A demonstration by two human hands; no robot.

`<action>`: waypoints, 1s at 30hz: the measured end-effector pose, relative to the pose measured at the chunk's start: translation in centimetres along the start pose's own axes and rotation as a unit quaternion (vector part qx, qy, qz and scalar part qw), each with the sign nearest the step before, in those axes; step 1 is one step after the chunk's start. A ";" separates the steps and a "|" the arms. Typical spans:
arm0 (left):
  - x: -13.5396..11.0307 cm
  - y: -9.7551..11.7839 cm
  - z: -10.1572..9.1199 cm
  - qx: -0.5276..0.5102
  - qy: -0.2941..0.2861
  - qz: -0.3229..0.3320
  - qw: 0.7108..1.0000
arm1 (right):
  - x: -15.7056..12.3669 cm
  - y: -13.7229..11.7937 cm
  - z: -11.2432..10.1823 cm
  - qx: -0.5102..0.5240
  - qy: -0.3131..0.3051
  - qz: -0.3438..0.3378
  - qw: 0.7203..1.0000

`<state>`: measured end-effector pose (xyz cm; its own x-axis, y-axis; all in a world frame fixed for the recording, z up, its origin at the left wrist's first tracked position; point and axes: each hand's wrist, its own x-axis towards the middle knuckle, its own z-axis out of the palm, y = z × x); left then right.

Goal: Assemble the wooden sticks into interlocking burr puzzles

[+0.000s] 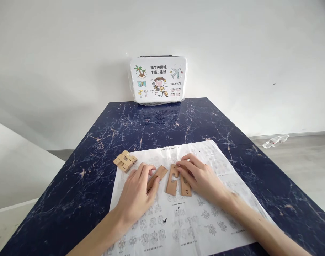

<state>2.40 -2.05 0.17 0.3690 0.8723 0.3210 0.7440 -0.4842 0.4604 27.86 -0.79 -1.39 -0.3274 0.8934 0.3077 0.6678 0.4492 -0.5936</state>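
Between the thumb and fingers of my left hand (134, 188) is a flat wooden puzzle piece (161, 172), slanted up to the right and partly covered by the hand. My right hand (202, 179) grips the upper part of a second wooden puzzle piece (186, 189), marked 2. Its fingertips reach the top of a notched wooden puzzle piece (171, 187) just left of that one. All three are over a printed paper sheet (205, 227) covered with small line drawings. Left of my left hand, an assembled wooden block puzzle (125, 160) sits at the sheet's upper left corner.
A dark blue marbled table (162, 128) lies under the sheet. At its far edge, a white cartoon-printed case (146, 80) in clear wrapping stands against the wall (72, 53). A clear plastic bottle (276, 141) lies on the floor at the right.
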 end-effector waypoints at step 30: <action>-1.0 1.3 -1.3 0.008 -0.169 0.114 0.979 | 0.2 -0.9 0.2 0.334 -0.063 0.139 0.930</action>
<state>2.23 -3.67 1.50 0.6873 0.7162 0.1210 0.6285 -0.6699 0.3953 27.10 -0.98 -0.91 -0.3080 0.9513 0.0093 0.1869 0.0701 -0.9799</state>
